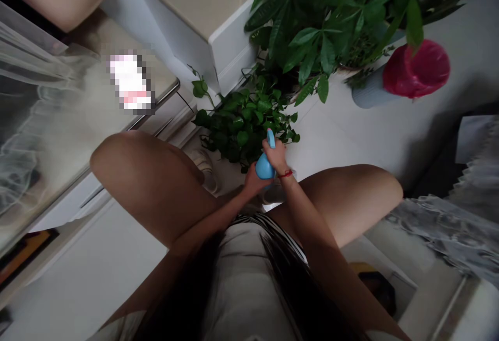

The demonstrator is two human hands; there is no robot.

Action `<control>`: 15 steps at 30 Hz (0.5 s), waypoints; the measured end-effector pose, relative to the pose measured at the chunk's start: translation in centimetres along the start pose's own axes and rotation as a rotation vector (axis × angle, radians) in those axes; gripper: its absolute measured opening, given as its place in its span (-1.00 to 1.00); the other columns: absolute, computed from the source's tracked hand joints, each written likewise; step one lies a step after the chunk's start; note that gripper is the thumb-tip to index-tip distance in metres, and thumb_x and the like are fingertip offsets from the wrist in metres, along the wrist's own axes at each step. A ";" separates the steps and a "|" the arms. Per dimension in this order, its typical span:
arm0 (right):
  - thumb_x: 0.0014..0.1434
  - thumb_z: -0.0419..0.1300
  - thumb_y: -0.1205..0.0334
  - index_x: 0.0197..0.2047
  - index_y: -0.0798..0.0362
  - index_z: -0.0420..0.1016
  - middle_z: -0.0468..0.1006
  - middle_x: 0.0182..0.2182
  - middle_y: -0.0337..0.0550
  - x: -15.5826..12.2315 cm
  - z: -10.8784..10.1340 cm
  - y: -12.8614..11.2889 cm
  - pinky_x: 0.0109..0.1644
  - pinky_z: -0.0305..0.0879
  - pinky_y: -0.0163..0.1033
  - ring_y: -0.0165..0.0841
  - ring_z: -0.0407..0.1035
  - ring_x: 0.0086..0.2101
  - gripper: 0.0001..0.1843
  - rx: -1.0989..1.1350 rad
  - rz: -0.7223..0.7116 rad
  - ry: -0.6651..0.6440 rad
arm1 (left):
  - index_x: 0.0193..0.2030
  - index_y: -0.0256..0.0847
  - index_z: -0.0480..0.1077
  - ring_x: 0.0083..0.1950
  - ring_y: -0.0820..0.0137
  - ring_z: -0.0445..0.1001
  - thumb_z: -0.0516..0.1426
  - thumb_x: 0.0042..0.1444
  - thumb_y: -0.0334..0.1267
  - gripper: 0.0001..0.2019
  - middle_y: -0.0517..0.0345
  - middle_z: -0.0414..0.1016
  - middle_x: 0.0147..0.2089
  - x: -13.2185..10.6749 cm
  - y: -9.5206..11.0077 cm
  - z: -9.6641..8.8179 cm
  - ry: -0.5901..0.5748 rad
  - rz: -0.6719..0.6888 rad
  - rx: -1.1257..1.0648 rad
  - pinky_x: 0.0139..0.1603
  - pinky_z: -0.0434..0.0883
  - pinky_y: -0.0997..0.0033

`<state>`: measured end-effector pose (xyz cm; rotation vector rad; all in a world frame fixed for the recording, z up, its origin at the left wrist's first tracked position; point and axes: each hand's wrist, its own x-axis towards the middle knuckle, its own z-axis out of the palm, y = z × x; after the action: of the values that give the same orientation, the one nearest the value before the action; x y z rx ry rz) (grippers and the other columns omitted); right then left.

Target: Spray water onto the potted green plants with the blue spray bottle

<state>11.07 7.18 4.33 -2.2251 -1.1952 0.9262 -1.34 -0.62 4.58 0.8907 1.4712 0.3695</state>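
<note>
Gripping the bottle (264, 168) above the plant (244, 122), the right hand (277, 156) clamps its fingers over the top, while the left hand (252, 179) wraps its fingers around the base.

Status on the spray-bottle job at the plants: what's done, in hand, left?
Done: nothing I can confirm; this view doesn't show whether any leaves are wet. In hand: the blue spray bottle is gripped by the left hand at its body and the right hand on its head, at the near edge of the small trailing plant. Left: likely that plant, and perhaps the tall plant behind it.
</note>
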 end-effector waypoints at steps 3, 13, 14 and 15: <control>0.35 0.25 0.02 -0.31 -0.06 0.59 0.64 -0.38 -0.12 0.0 0.2 0.2 0.37 0.40 0.15 -0.04 0.60 -0.08 -0.75 -0.002 -0.026 0.013 | 0.38 -0.22 0.47 0.41 -0.08 0.65 0.61 -0.11 -0.49 -0.12 -0.23 0.66 0.39 0.0 0.0 0.0 0.003 -0.013 -0.014 0.38 0.59 0.05; 0.45 0.18 0.11 -0.08 0.05 0.72 0.78 -0.20 0.00 -1.3 -0.1 -1.6 0.32 0.37 0.01 -0.07 0.64 0.00 -0.71 -0.172 -0.053 -0.055 | 0.31 -0.19 0.42 0.40 -0.11 0.65 0.59 -0.13 -0.55 -0.15 -0.26 0.65 0.38 -0.1 -0.6 0.1 0.054 -0.012 -0.069 0.36 0.60 0.01; 0.45 0.18 0.12 -0.06 0.06 0.72 0.79 -0.18 0.02 -1.3 -0.2 -1.9 0.34 0.36 0.01 -0.06 0.64 0.02 -0.70 -0.200 -0.055 -0.056 | 0.31 -0.19 0.42 0.39 -0.11 0.65 0.58 -0.13 -0.56 -0.15 -0.25 0.65 0.37 0.0 -0.7 0.1 0.048 -0.013 -0.071 0.36 0.60 0.00; 0.45 0.18 0.13 -0.05 0.08 0.73 0.79 -0.15 0.05 -1.4 -0.3 -2.1 0.35 0.36 0.02 -0.05 0.65 0.03 -0.69 -0.228 -0.059 -0.054 | 0.31 -0.19 0.42 0.39 -0.11 0.66 0.58 -0.12 -0.56 -0.16 -0.24 0.67 0.35 0.0 -0.6 0.1 0.039 -0.016 -0.073 0.36 0.60 -0.02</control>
<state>9.59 7.08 6.42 -2.3375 -1.4469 0.8699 -1.49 -1.07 4.13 0.8170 1.4902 0.4286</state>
